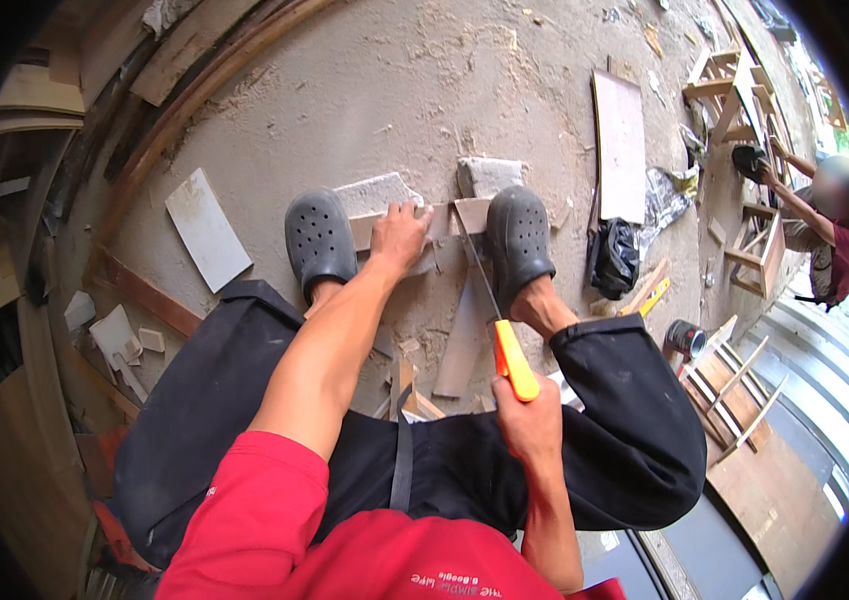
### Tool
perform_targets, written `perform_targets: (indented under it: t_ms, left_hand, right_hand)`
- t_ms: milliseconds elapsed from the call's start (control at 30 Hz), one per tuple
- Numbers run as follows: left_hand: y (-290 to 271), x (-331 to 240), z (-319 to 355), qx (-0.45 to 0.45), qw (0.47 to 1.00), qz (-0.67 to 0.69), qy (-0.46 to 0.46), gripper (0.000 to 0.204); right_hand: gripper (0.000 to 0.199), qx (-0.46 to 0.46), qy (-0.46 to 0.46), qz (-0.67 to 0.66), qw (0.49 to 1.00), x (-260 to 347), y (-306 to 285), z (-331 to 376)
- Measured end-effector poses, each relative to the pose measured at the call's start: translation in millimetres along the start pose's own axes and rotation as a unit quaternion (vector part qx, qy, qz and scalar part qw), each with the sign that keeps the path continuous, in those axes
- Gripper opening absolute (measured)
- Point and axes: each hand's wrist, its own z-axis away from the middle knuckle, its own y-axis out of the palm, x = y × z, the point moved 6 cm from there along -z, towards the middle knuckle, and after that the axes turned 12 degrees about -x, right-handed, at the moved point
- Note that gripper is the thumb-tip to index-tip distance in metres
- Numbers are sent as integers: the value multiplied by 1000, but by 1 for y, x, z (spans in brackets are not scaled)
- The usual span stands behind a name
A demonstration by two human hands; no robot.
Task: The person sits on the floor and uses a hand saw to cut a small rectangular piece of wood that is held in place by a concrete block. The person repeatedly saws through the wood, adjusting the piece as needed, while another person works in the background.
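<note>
My right hand (531, 420) is closed round the orange-yellow handle of a hand saw (512, 360). The saw's thin blade slants away to a light wooden board (472, 216) and crosses it just left of my right shoe. My left hand (401, 238) grips the same board, its fingers curled over the far edge. Grey clogs stand at both ends of the board, the left one (322, 236) and the right one (521, 238). Behind the board lie a pale, rough block (377, 192) and a second block (491, 177). The blade's tip is hard to make out.
A white panel (209, 229) lies on the left, near wood offcuts (117, 340). To the right are a long plank (620, 145), a black plastic bag (615, 258) and a tin can (685, 338). At the far right, another person (829, 215) works by wooden frames (757, 245).
</note>
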Motion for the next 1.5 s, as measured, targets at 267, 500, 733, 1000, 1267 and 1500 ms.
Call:
perform_targets:
  t_ms: [267,500,733,1000,1267,1500]
  left_hand:
    - [1,-2,9,40,999,0,-18,53]
    - [1,-9,3,28,1000,-11,7,52]
    - [0,-1,6,22,1000,-13,17,53]
    - [4,-5,11,28,999,6,24,52]
    - [3,-10,1,40,999,-18,25,50]
    - [11,-1,5,55,998,-17,14,51]
  right_hand:
    - [24,-17,0,-19,1000,-23,41,-35]
    - [21,-28,-54,-19,998,-29,49,-38]
    - [22,-21,-27,-47,998,-24,10,1]
    - [20,-48,-25,-30,998,-33,49,-33]
    - [24,-81,-91,-77,990,-48,54,-45]
    - [23,-38,-22,-73,996,-39,-6,13]
